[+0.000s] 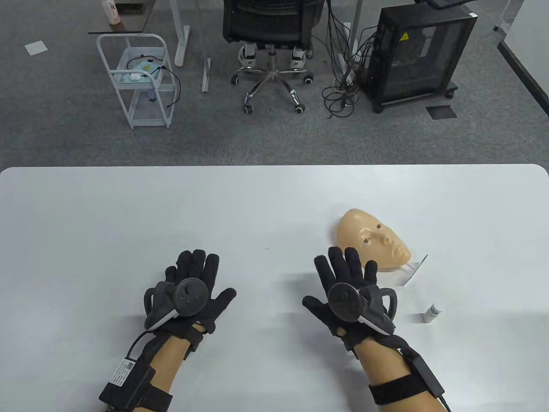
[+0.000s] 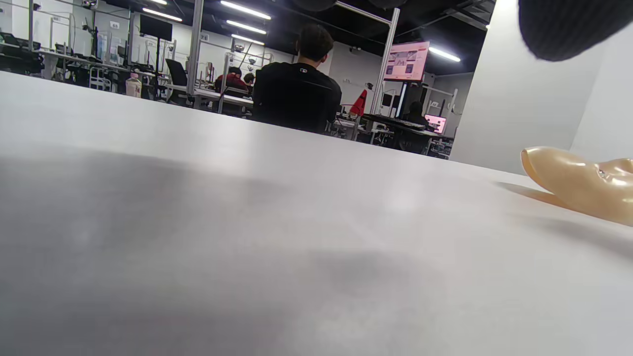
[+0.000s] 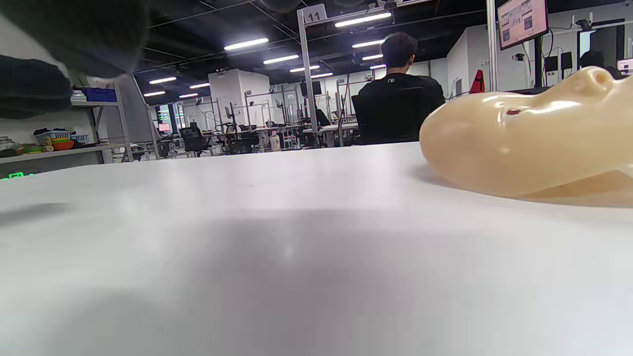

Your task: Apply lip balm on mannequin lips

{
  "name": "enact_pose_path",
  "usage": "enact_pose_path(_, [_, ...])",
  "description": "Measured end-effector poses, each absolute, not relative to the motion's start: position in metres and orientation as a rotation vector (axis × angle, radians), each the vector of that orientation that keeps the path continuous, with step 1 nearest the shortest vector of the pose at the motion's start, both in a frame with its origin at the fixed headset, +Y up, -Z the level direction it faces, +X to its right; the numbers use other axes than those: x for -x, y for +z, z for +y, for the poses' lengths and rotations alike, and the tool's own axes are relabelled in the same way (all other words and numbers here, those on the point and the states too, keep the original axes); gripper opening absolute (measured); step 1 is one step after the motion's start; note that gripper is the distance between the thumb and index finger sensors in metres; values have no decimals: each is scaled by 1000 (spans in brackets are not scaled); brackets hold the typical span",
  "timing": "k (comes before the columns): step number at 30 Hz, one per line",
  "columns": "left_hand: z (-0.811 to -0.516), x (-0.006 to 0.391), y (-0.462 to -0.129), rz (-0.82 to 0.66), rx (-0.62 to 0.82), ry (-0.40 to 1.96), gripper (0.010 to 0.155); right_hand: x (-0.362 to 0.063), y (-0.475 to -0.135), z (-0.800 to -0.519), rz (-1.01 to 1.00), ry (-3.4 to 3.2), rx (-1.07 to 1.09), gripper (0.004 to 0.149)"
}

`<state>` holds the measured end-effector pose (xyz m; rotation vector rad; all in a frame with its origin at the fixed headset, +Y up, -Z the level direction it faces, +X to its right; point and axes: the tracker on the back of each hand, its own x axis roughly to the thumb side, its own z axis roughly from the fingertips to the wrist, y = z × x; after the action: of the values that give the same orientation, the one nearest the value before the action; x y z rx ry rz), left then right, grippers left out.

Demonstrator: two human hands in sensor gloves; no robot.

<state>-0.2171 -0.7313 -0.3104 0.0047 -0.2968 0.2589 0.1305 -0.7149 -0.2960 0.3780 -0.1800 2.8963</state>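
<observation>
A tan mannequin face (image 1: 377,240) leans on a clear stand (image 1: 412,270) on the white table (image 1: 214,206), right of middle. It also shows in the left wrist view (image 2: 583,184) and the right wrist view (image 3: 529,143). A small white lip balm tube (image 1: 431,313) stands near the table's front right. My left hand (image 1: 195,279) lies flat on the table, fingers spread, holding nothing. My right hand (image 1: 345,274) lies flat too, fingers spread, just in front of the face and left of the tube, holding nothing.
Beyond the table's far edge stand an office chair (image 1: 268,38), a white cart (image 1: 139,81) and a black cabinet with cables (image 1: 411,56). A person in black (image 2: 296,94) sits in the room behind.
</observation>
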Motion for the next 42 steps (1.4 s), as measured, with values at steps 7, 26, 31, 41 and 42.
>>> enact_pose_path(7, [-728,222,-311,-295,-3,282,87,-131,-297,-715,-159,2879,-381,94])
enact_pose_path(26, [-719,226,-308,-309,-17,322,84,-114,-362,-672,-42,2998,-543,77])
enact_pose_path(31, [-718,227,-310,-316,-11,343,83,-116,-424,-661,56,3155,-504,72])
enact_pose_path(41, [-716,228,-309,-319,-1,356,83,-121,-511,-701,438,3380,-581,68])
enact_pose_path(42, [-717,228,-309,-318,2,356,83,-121,-513,-702,463,3383,-587,67])
